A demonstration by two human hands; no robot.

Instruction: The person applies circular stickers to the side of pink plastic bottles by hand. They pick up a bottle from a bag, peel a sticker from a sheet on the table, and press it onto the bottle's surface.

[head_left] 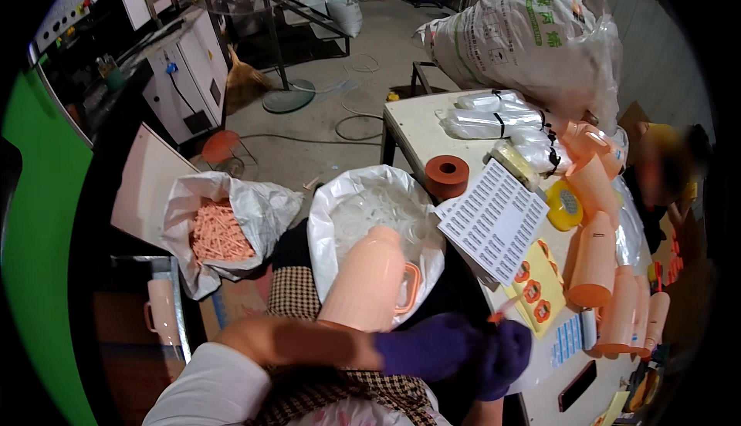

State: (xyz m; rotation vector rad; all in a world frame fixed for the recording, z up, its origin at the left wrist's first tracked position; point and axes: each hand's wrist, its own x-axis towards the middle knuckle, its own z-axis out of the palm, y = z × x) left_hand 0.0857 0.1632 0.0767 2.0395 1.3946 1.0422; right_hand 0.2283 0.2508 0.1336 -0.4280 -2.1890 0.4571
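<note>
A peach plastic jug body (364, 275) with a side handle lies slanted across my lap, neck away from me, my left forearm over its lower end. My left hand (432, 345), in a purple glove, reaches right and meets my right hand (503, 356), also purple-gloved. Both are closed near the table's edge, beyond the jug's base. A small orange-red piece (496, 318), in the colour of the stickers, shows at my right fingertips. What my left fingers hold is hidden. Just beyond lies a yellow sheet of round orange stickers (532, 291).
A white bag (320, 218) of clear plastic parts stands ahead; another bag (179, 214) holds peach strips. The white table (417, 133) carries printed label sheets (495, 221), a brown tape roll (447, 175), peach jugs (593, 260) and a phone (577, 386). A person (668, 167) sits at right.
</note>
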